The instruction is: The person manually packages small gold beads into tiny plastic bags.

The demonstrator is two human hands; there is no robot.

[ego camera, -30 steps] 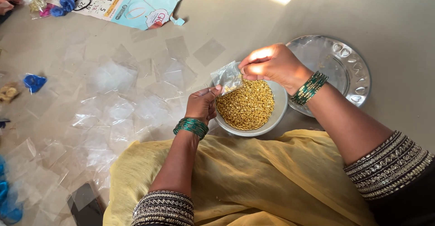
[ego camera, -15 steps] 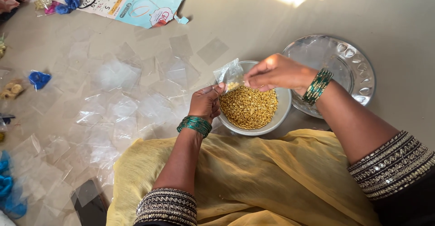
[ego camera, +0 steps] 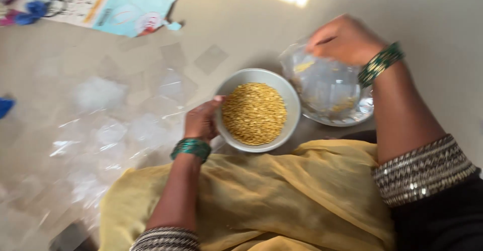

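A white bowl (ego camera: 242, 78) full of small yellow grains (ego camera: 254, 112) stands on the floor in front of my lap. My left hand (ego camera: 201, 121) grips its left rim, thumb over the edge. My right hand (ego camera: 344, 39), blurred by motion, hovers over a shiny steel plate (ego camera: 347, 115) just right of the bowl. It pinches a small clear plastic pouch (ego camera: 302, 65) with a few yellow grains in it. Green bangles circle both wrists.
Several empty clear plastic pouches (ego camera: 115, 125) lie spread over the floor to the left. A printed paper sheet (ego camera: 126, 2) and coloured bits lie at the far left top. A yellow cloth (ego camera: 251, 195) covers my lap. A blue scrap (ego camera: 5, 105) sits at the left edge.
My right hand has carried the small pouch from above the bowl rightward to over the steel plate. My left hand let go of the pouch and now holds the bowl's rim.
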